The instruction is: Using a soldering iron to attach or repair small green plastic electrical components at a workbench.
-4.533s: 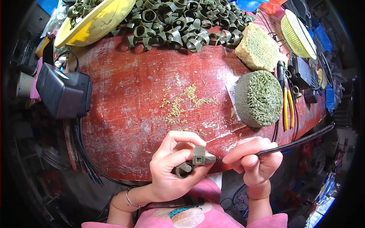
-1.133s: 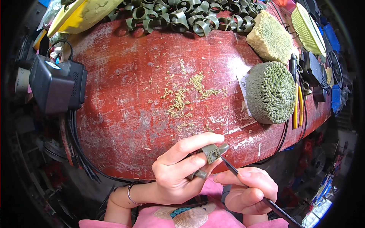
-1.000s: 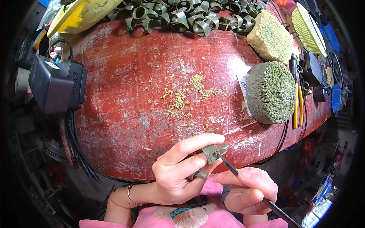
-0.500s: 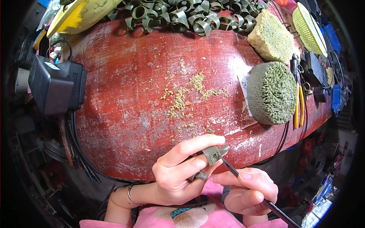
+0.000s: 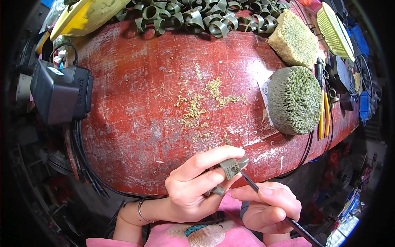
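Left fingers (image 5: 216, 154) pinch the green ring (image 5: 227, 171). Right fingers (image 5: 280, 195) clasp the dark tool (image 5: 303, 231), now swung slantwise to the ring's face, suggesting finer work.

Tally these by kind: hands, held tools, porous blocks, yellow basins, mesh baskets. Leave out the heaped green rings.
Hands: 2 (left hand, right hand)
Held tools: 1 (black tool)
Porous blocks: 2 (round block, pale block)
Yellow basins: 1 (basin, partly cut off)
Mesh baskets: 1 (basket)
Total: 7
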